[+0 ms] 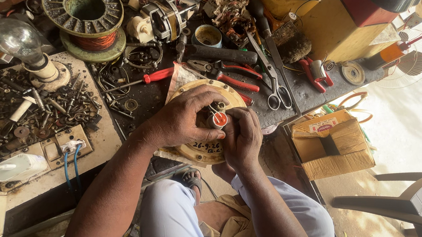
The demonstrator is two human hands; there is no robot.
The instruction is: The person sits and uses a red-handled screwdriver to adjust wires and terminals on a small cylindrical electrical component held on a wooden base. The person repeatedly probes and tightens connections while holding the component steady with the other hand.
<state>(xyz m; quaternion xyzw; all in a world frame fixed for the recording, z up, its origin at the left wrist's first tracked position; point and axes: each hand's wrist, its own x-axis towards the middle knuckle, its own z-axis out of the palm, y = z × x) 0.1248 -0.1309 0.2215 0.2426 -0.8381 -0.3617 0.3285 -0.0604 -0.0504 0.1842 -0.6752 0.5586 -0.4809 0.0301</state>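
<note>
A cluttered workbench (136, 102) fills the view, dark with grime and covered in tools. At its back stands a big spool of copper wire (85, 16); to the left sits a clear light bulb (17, 40) on a pale board strewn with screws and bolts (28, 112). A torn cardboard box (333, 144) rests off the bench's right end.

In the middle lies a round cream-coloured metal cover (203, 151), flat on the bench edge just above the person's lap. Both hands work over it. The left hand (180, 121) lies across the cover's top, its fingers curled in toward the centre. The right hand (242, 136) is closed around a small orange-and-white cylinder (218, 119), pinched between thumb and fingertips right at the cover's hub. Whether the left fingers also grip that cylinder or only steady the cover is hard to tell, since the knuckles hide the contact.

Behind the hands lie scissors (275, 83), red-handled pliers (235, 77) and a red-handled screwdriver (146, 77).

The risks look plain. The cover overhangs the bench edge, so a hard push could tip it into the lap. The little cylinder could slip from the pinch and vanish among the loose hardware.
</note>
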